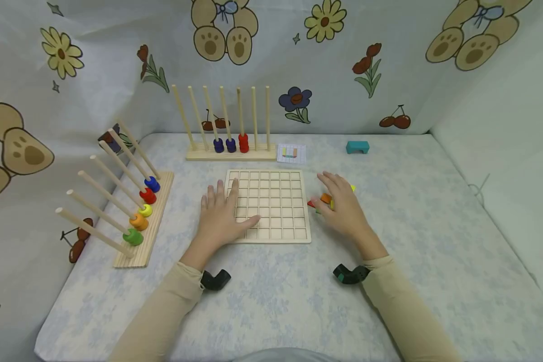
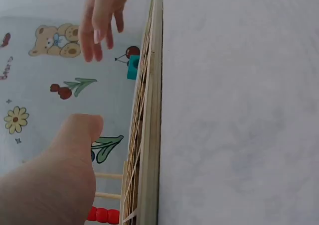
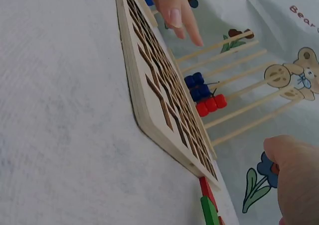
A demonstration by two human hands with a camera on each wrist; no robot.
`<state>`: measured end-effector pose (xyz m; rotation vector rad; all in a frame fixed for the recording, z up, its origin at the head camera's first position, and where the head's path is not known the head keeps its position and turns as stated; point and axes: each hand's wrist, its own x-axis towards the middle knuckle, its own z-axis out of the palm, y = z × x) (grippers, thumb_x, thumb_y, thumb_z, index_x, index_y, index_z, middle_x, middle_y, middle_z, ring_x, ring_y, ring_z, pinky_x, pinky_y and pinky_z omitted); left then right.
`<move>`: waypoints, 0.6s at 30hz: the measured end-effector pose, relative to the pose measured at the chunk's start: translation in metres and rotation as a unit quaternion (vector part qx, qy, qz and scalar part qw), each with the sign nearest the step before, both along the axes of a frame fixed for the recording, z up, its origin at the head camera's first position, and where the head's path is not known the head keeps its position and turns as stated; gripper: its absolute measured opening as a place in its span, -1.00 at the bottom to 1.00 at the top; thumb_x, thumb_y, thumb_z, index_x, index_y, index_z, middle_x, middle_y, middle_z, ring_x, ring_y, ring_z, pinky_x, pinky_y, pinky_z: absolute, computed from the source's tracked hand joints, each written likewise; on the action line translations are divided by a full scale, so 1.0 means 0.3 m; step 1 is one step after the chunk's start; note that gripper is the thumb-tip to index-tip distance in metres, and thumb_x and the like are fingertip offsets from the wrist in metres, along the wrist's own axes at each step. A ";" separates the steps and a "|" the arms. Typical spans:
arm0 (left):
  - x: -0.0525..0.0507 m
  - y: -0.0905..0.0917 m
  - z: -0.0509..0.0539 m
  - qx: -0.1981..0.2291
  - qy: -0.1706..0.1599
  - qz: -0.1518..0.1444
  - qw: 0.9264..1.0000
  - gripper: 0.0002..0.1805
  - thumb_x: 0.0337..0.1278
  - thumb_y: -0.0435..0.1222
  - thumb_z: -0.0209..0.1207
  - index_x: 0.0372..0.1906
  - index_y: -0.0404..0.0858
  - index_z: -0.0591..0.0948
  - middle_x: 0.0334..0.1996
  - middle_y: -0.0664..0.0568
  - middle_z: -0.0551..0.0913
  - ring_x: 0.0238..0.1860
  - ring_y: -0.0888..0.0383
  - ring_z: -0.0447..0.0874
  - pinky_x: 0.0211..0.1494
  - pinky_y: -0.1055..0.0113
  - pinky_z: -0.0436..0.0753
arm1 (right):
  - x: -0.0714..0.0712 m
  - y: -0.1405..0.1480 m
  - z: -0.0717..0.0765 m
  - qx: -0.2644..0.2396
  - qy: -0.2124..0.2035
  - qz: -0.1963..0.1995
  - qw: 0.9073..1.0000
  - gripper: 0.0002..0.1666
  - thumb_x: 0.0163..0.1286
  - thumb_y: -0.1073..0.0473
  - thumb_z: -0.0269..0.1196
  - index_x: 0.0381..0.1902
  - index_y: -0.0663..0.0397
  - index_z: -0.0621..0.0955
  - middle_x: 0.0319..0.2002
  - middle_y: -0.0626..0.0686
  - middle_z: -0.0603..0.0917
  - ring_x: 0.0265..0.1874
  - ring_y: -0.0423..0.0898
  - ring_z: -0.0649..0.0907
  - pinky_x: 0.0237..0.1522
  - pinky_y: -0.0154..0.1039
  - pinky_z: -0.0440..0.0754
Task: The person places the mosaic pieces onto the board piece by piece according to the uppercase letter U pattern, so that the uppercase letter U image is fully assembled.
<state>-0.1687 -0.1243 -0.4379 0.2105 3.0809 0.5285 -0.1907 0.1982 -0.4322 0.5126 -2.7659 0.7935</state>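
Observation:
A square wooden grid board (image 1: 271, 206) lies flat mid-table. Over its left side my left hand (image 1: 218, 216) is spread, fingers straight, thumb reaching across the lower squares; whether it touches the board I cannot tell. To the board's right, my right hand (image 1: 344, 211) hovers with relaxed fingers above small coloured pieces, partly covering them. An orange piece (image 1: 326, 198), a red piece (image 1: 310, 203) and a bit of yellow (image 1: 353, 188) show around it. The right wrist view catches a green piece (image 3: 209, 211) near the board's corner, with nothing in the hand's visible thumb.
Behind the board stands a peg rack (image 1: 231, 156) with blue and red beads. Another peg rack (image 1: 156, 221) on the left carries green, orange, yellow, red and blue beads. A small pattern card (image 1: 291, 154) lies by the back rack; a teal arch block (image 1: 357, 147) sits at back right.

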 end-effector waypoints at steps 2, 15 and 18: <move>-0.001 -0.009 -0.017 0.012 -0.007 0.001 1.000 0.30 -0.04 0.53 0.02 0.62 -0.04 -0.27 0.59 -0.34 -0.23 0.57 -0.39 -0.35 0.57 -0.28 -0.21 | -0.007 0.013 -0.011 -0.035 -0.008 0.002 0.999 -0.26 0.45 -0.07 0.20 0.50 -0.03 0.30 0.49 0.13 0.30 0.49 0.21 0.21 0.43 0.25 0.23; 0.010 -0.052 -0.059 0.030 -0.043 -0.020 0.998 0.49 -0.24 0.60 0.08 0.61 -0.18 -0.28 0.60 -0.26 -0.32 0.59 -0.28 -0.51 0.60 -0.18 -0.33 | -0.051 0.065 -0.061 -0.089 -0.032 -0.035 0.995 -0.36 0.46 0.01 0.19 0.41 0.11 0.40 0.40 0.16 0.40 0.42 0.20 0.29 0.43 0.24 0.21; 0.014 -0.057 -0.069 0.028 -0.052 -0.025 0.998 0.54 -0.34 0.64 0.09 0.60 -0.16 -0.31 0.60 -0.24 -0.34 0.58 -0.27 -0.53 0.60 -0.18 -0.33 | -0.055 0.073 -0.066 -0.082 -0.042 -0.042 0.995 -0.38 0.47 0.03 0.18 0.41 0.12 0.40 0.41 0.18 0.39 0.42 0.22 0.28 0.43 0.25 0.20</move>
